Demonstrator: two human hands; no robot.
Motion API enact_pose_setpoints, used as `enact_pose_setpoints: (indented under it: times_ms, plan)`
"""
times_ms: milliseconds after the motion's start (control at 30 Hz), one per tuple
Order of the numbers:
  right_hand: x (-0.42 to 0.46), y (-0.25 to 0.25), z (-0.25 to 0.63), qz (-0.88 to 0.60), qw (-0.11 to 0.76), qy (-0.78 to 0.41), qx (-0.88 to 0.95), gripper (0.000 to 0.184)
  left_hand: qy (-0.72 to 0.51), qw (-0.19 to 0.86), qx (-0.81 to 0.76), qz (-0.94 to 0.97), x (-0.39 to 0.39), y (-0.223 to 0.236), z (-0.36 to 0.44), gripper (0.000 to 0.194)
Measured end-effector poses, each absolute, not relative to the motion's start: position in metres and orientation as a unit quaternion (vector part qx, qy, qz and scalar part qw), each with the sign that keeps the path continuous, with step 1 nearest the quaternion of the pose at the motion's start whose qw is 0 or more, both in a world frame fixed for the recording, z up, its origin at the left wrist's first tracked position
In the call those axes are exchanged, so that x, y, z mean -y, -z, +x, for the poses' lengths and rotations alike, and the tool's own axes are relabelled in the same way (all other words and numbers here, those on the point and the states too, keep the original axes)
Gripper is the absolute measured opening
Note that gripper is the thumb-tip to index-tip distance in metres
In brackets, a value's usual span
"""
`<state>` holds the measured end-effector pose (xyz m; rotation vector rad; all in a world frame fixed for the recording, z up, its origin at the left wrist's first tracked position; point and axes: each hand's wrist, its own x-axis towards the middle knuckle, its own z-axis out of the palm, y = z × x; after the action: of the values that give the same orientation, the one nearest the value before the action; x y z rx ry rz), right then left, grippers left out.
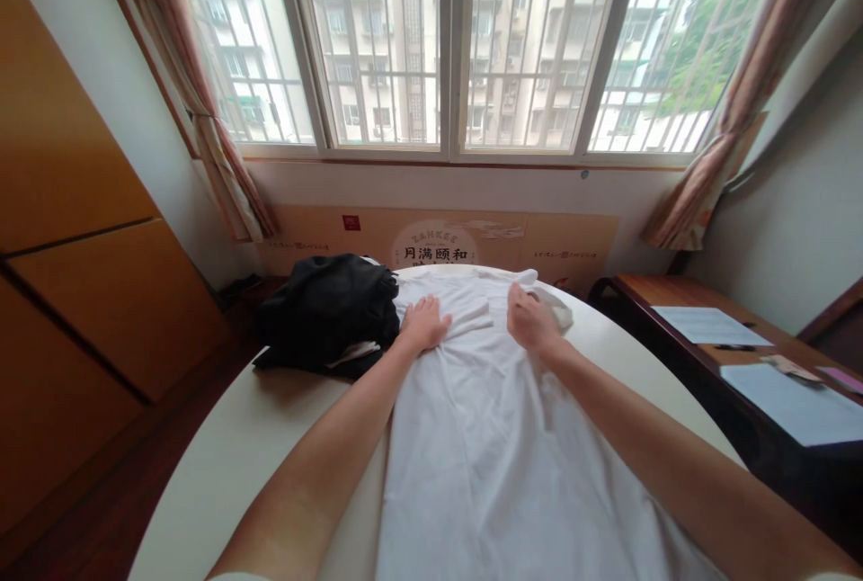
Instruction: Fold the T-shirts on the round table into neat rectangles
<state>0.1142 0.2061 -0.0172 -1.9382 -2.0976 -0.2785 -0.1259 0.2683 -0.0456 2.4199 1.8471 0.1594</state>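
A white shirt lies spread over the round white table, its length running from the far edge toward me. My left hand rests flat on its far part, fingers stretched out and apart. At the upper right of the cloth, my right hand is closed on a raised fold of the shirt. Beyond that hand, a pale grey piece of fabric shows on the table; whether it belongs to the shirt I cannot tell.
A heap of black clothing sits at the table's left, beside my left hand. To the right, a wooden desk bears papers. A printed cardboard panel stands under the barred window. An orange-brown cabinet is at left.
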Motion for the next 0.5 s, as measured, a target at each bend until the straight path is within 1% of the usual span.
enact_pose_setpoints:
  times_ms: [133, 200, 267, 333, 400, 467, 500]
  plan:
    - [-0.193, 0.018, 0.077, -0.533, 0.093, 0.120, 0.832, 0.035, -0.074, 0.059, -0.604, 0.791, -0.268, 0.048, -0.127, 0.068]
    - [-0.186, 0.018, 0.067, -0.478, 0.072, 0.122, 0.867, 0.029, -0.118, 0.082, -0.601, 0.786, -0.268, 0.047, -0.128, 0.062]
    - [-0.180, 0.016, 0.062, -0.422, 0.055, 0.142, 0.894, 0.028, -0.166, 0.106, -0.600, 0.775, -0.268, 0.044, -0.128, 0.052]
    - [-0.177, 0.012, 0.059, -0.359, 0.044, 0.176, 0.915, 0.025, -0.202, 0.119, -0.598, 0.766, -0.269, 0.037, -0.123, 0.050]
    - [-0.177, 0.008, 0.054, -0.314, 0.035, 0.195, 0.929, 0.024, -0.261, 0.176, -0.554, 0.771, -0.271, 0.027, -0.111, 0.056]
    - [-0.179, 0.006, 0.048, -0.314, 0.019, 0.183, 0.931, 0.025, -0.310, 0.271, -0.464, 0.784, -0.275, 0.017, -0.095, 0.063]
    - [-0.180, 0.005, 0.045, -0.325, 0.008, 0.174, 0.930, 0.025, -0.319, 0.310, -0.434, 0.784, -0.278, 0.013, -0.087, 0.062]
